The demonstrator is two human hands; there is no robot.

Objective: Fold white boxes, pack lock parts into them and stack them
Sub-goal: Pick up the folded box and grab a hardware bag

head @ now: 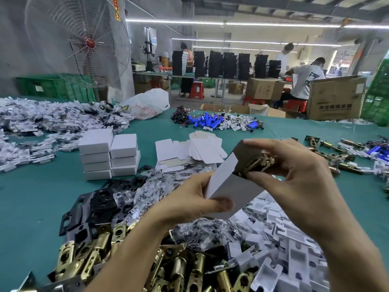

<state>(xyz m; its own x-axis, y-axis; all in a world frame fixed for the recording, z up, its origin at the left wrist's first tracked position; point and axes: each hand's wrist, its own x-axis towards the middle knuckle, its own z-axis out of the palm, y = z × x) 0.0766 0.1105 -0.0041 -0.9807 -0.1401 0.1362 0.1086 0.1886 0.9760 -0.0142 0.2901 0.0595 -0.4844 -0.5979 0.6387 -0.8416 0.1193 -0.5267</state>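
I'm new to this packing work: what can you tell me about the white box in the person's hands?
The white box is plain cardboard, white outside, brown inside, folded into a long shape. It is held tilted above the table, open end up. The left hand grips its lower end; the right hand holds a brass lock part at its open mouth.
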